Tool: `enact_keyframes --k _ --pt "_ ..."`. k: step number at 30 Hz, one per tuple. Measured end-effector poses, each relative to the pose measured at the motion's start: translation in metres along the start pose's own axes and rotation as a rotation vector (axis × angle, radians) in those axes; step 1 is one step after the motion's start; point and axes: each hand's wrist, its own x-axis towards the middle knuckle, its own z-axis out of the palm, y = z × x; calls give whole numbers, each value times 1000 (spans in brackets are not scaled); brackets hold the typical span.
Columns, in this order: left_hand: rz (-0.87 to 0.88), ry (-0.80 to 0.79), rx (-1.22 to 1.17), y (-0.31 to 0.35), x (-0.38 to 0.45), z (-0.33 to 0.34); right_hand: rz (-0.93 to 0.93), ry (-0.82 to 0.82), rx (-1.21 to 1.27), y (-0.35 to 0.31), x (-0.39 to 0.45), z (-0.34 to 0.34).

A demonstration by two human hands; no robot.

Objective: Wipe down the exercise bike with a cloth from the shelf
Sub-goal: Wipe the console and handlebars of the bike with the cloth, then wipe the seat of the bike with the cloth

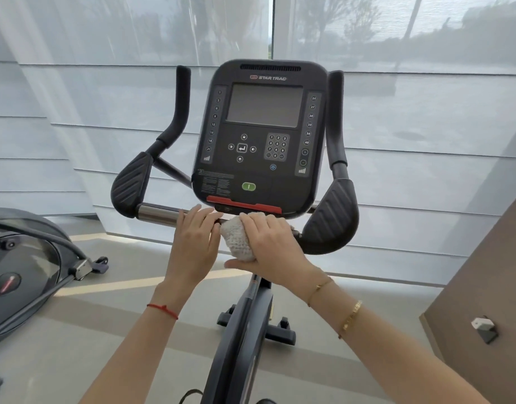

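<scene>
The exercise bike's black console (pixel 262 135) stands in front of me, with its dark screen and keypad facing me. Below it runs the horizontal handlebar (pixel 157 212), chrome on the left, with black ribbed pads at both ends. My right hand (pixel 268 243) grips a bunched white cloth (pixel 236 239) against the bar just under the console's red strip. My left hand (pixel 195 237) rests on the bar right beside the cloth, fingers curled over it. The bike's frame (pixel 245 330) drops down between my forearms.
Another exercise machine (pixel 26 272) stands at the left on the grey floor. A brown wall panel with a small hook (pixel 484 328) is at the right. Sheer blinds cover the large windows behind the bike.
</scene>
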Motion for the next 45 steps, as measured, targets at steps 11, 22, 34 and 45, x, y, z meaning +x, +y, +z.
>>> enact_keyframes --k 11,22,34,45 --pt "-11 -45 -44 -11 -17 -19 -36 62 -16 19 -3 -2" --pt "-145 -5 -69 26 -107 -50 -15 302 476 11 -81 -9" --pt "-543 -74 32 133 -346 -121 107 -150 1017 -81 -256 -21" --pt "-796 -36 87 184 -492 -188 -105 -375 1056 -182 -337 -47"
